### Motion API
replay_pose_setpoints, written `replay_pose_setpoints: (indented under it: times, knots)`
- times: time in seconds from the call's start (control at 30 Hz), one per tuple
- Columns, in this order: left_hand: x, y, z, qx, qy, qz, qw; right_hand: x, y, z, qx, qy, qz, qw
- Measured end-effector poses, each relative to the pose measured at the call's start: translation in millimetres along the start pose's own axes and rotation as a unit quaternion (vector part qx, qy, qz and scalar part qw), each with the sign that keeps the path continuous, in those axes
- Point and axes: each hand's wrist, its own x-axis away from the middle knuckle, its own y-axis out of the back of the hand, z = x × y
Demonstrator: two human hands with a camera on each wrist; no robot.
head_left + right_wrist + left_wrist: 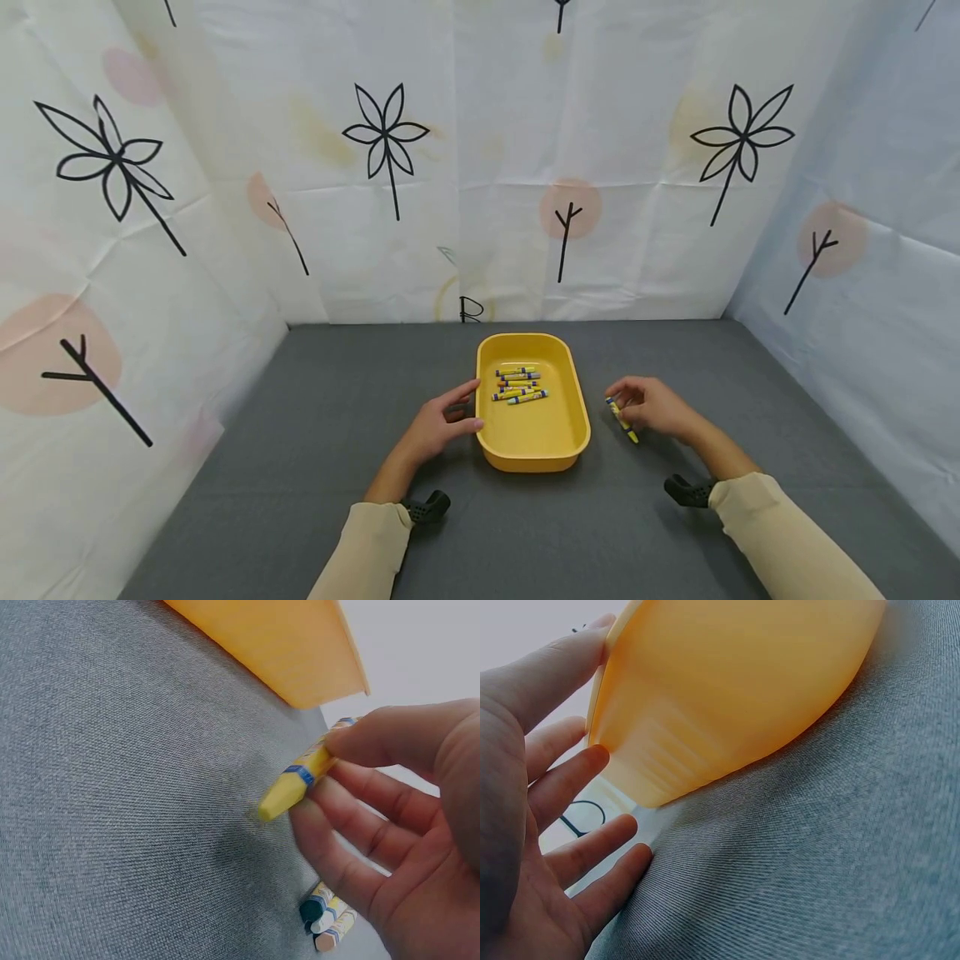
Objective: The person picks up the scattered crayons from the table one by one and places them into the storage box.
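Between thumb and fingers, my right hand (657,408) pinches a yellow crayon (289,791) with blue bands, its pointed yellow end tilted down toward the cloth. This is to the right of a yellow plastic tray (536,437). My left hand (438,432) is at the tray's left side, fingers spread and nearly straight, fingertips touching the rim. Inside the tray, several crayons (519,385) lie side by side in its far half. Past my right fingers, in the right wrist view, loose crayons (327,921) with green, white and peach ends lie together; the hand hides them from the head view.
Dark grey cloth (300,500) covers the tabletop. White fabric walls (495,150) with printed flowers and trees stand along the back and both sides. A black band with a camera mount sits on each wrist, by the cream sleeves (367,546).
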Motion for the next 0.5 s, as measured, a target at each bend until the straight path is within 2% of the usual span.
replay_pose_setpoints:
  times: [0.17,0.33,0.43,0.5]
  knots:
    - [0.0,-0.6,-2.9,0.006,0.000,0.010,0.9999,-2.0,2.0,-0.1,-0.018,0.018,-0.054,0.998]
    - [7.1,3.1,-25.8,0.008,0.004,0.022,0.9997,-7.0,3.3,9.0,-0.019,0.054,-0.102,0.993]
    - [11.9,5.3,-38.0,0.011,-0.002,0.020,0.9997,-12.9,2.4,18.5,-0.027,0.069,-0.113,0.991]
    - [13.2,5.6,-40.1,0.012,-0.002,0.019,0.9997,-18.0,1.1,24.5,-0.046,0.072,-0.117,0.989]
